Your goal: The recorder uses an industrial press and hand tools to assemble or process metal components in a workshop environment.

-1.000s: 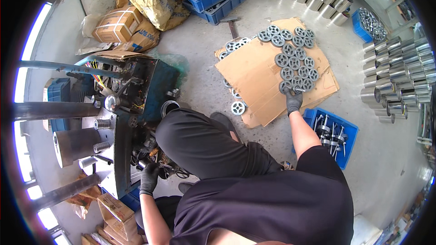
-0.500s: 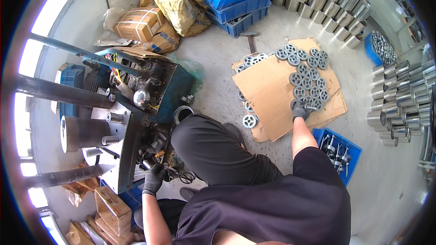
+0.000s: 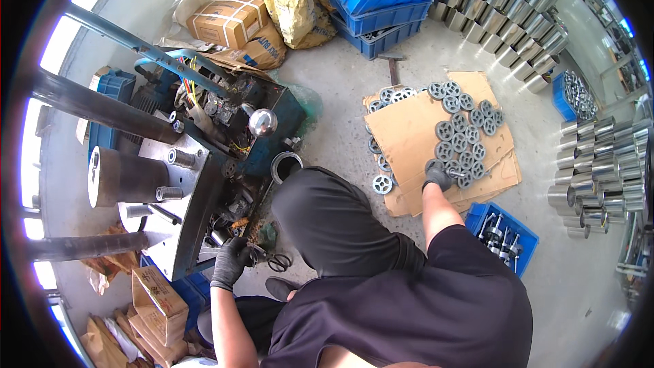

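While the left hand grips the machine's edge, the right hand touches wheels.

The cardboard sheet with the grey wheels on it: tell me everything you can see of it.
The cardboard sheet is plain brown, flattened and lies on the concrete floor over further cardboard pieces. Round grey spoked wheels cover its right half in close rows; more lie along its left edge. The gloved right hand rests on the wheels at its near edge.

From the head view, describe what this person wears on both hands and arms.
The left hand and the right hand each wear a snug black work glove reaching to the wrist. Both forearms are bare below short black sleeves of a dark top. No watch, band or marking is visible.
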`<state>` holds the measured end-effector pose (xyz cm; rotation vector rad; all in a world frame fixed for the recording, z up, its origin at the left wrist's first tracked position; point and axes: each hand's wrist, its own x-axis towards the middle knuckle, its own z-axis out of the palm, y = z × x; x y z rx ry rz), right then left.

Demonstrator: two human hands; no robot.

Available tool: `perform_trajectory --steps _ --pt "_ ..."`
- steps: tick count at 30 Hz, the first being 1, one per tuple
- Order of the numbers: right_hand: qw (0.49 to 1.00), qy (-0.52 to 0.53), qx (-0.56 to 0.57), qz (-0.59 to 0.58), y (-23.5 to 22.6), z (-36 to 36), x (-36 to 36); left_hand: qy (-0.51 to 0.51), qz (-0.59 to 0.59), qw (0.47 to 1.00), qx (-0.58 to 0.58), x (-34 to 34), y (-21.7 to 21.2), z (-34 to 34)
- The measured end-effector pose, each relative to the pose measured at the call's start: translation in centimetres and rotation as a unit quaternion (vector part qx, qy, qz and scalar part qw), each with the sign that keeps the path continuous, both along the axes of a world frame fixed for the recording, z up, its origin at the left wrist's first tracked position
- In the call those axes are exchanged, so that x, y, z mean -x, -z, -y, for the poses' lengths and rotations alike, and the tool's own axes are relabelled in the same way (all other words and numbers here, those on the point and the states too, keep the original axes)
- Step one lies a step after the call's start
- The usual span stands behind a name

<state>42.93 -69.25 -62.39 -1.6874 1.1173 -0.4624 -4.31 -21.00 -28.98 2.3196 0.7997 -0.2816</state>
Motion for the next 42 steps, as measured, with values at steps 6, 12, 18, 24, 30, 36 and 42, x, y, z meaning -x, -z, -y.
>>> perform_trajectory --steps 6,12,18,24,30,36,42 --pt "0.990 -0.082 0.097 -0.059 0.5 -1.9 8.2 -0.014 0.027 0.999 0.038 0.8 1.3 -0.9" --pt "0.975 -0.132 0.067 -0.164 0.9 -1.1 11.1 -0.009 -0.005 1.000 0.015 1.1 0.2 -0.1" --pt "0.918 -0.100 -0.339 -0.180 0.9 4.8 4.7 0.011 -0.004 1.000 0.019 1.4 1.0 -0.2" --pt "0.817 -0.275 -0.400 -0.311 -0.6 9.6 2.5 0.028 -0.009 0.999 -0.018 -0.8 -1.4 0.6" --pt "0.822 -0.503 -0.147 -0.223 -3.0 7.3 8.1 0.066 0.046 0.993 -0.091 -0.4 -4.6 1.6" --pt "0.789 -0.614 0.016 -0.023 -8.9 5.1 6.9 0.094 0.056 0.989 -0.096 -1.7 -6.5 2.4" --pt "0.550 -0.762 0.234 0.249 -38.9 -11.5 7.4 0.123 0.156 0.972 -0.123 -1.9 -7.7 2.7"
